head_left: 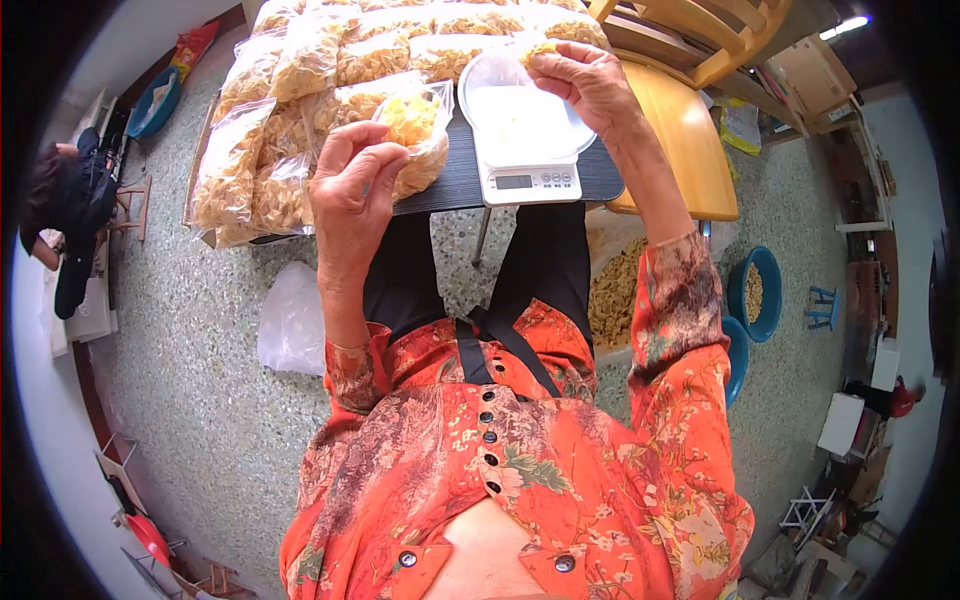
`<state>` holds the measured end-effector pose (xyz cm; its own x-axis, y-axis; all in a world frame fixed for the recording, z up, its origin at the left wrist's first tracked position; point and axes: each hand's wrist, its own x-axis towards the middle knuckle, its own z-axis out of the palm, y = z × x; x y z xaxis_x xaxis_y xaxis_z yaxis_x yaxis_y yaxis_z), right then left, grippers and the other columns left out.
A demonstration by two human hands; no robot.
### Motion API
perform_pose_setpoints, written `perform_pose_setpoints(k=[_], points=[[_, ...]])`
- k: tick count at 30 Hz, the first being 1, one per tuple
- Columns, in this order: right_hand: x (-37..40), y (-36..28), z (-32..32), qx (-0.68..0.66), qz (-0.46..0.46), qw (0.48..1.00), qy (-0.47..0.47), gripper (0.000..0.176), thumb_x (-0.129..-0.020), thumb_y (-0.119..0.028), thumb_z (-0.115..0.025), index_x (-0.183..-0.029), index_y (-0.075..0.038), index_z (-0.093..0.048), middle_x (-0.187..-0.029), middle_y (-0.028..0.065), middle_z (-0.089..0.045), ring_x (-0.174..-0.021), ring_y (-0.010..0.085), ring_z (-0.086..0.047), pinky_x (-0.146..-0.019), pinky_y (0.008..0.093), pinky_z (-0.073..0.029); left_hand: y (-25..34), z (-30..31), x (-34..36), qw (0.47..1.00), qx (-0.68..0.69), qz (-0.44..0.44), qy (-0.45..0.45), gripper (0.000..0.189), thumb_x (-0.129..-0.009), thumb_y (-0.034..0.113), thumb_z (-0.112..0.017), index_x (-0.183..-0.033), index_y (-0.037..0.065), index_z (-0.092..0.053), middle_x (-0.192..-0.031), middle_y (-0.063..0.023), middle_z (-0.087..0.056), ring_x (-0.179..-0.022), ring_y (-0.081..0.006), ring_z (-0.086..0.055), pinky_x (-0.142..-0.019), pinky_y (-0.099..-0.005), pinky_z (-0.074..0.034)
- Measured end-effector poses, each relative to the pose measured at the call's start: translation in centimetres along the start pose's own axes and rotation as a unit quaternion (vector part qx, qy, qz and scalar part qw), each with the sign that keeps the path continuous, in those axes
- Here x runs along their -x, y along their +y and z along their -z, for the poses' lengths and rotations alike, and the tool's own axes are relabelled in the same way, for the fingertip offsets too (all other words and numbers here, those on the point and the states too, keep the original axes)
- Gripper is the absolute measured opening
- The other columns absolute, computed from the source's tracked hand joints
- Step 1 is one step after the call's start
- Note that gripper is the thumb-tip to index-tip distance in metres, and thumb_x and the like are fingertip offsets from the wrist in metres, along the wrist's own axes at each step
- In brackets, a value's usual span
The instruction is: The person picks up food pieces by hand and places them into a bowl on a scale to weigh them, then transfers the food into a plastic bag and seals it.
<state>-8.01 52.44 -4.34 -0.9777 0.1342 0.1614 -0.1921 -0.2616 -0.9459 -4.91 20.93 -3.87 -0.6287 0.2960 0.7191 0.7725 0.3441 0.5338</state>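
My left hand (358,178) is closed in a pinch at the near edge of an open clear bag (425,140) of yellowish dried pieces. Thumb and forefinger meet at the bag's rim. Over the right rim of the white bowl (484,76), my right hand (585,85) pinches a small yellow piece (538,50). Beneath the bowl is a white kitchen scale (529,178) with a grey display, at the dark table's (462,160) front edge. Many filled clear bags (305,60) lie in rows behind and left of the open bag.
A wooden chair (680,140) stands right of the table. Below it lies a large bag of brownish pieces (618,290), with blue tubs (755,294) farther right. An empty plastic bag (291,318) lies on the floor. Another person (75,215) is at the far left.
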Motion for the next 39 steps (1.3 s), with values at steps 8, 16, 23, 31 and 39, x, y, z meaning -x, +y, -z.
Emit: perform_pose_setpoints(k=[8,16,23,31,39], points=[[2.4,-0.4,-11.0,0.417,0.281,0.861,-0.075,0.017,-0.084,-0.012,-0.074,-0.1,-0.006,-0.071,-0.076,0.0131,-0.071,-0.071,0.0205,-0.073,-0.066,0.032,-0.057,-0.2,0.1,0.3,1.0,0.021,0.014,0.002,0.014,-0.08,-0.004,-0.076,-0.093,0.0,-0.073,-0.107,-0.0102,-0.064,-0.093,-0.0214,-0.067,-0.079,-0.0322,-0.056],[3.0,0.8,-12.3,0.648,0.368,0.658,-0.107,0.022,-0.085,-0.005,-0.063,-0.106,-0.006,-0.07,-0.088,0.0116,-0.063,-0.09,0.029,-0.067,-0.075,0.0407,-0.056,-0.3,0.3,0.3,0.999,0.024,0.023,0.004,0.013,-0.081,-0.004,-0.076,-0.093,0.0,-0.073,-0.107,-0.0105,-0.064,-0.094,-0.0212,-0.067,-0.079,-0.0323,-0.056],[2.7,-2.2,-9.9,0.511,0.373,0.772,-0.053,0.025,-0.088,0.002,-0.061,-0.109,-0.005,-0.073,-0.095,0.0136,-0.072,-0.084,0.0291,-0.07,-0.076,0.0356,-0.057,-0.4,0.7,0.3,0.999,0.023,0.023,0.01,0.013,-0.081,-0.006,-0.075,-0.092,-0.001,-0.073,-0.107,-0.0101,-0.064,-0.094,-0.0207,-0.067,-0.08,-0.0317,-0.056],[2.8,-1.3,-7.3,0.389,0.077,0.917,-0.031,0.028,-0.096,-0.027,-0.067,-0.109,-0.003,-0.073,-0.077,0.0104,-0.072,-0.068,0.013,-0.071,-0.065,0.0282,-0.055,-0.6,0.6,0.2,1.0,0.015,0.022,-0.006,0.012,-0.08,-0.005,-0.075,-0.091,0.0,-0.073,-0.104,-0.0103,-0.067,-0.095,-0.0232,-0.067,-0.081,-0.033,-0.055],[0.2,0.5,-10.6,0.377,0.009,0.922,-0.09,0.032,-0.088,-0.036,-0.076,-0.09,-0.004,-0.073,-0.069,0.0013,-0.065,-0.058,0.0056,-0.059,-0.053,0.0207,-0.045,-1.1,2.3,-0.9,0.997,-0.055,-0.037,-0.031,0.012,-0.079,-0.003,-0.074,-0.09,0.001,-0.071,-0.102,-0.0101,-0.069,-0.095,-0.0266,-0.067,-0.081,-0.0364,-0.054]])
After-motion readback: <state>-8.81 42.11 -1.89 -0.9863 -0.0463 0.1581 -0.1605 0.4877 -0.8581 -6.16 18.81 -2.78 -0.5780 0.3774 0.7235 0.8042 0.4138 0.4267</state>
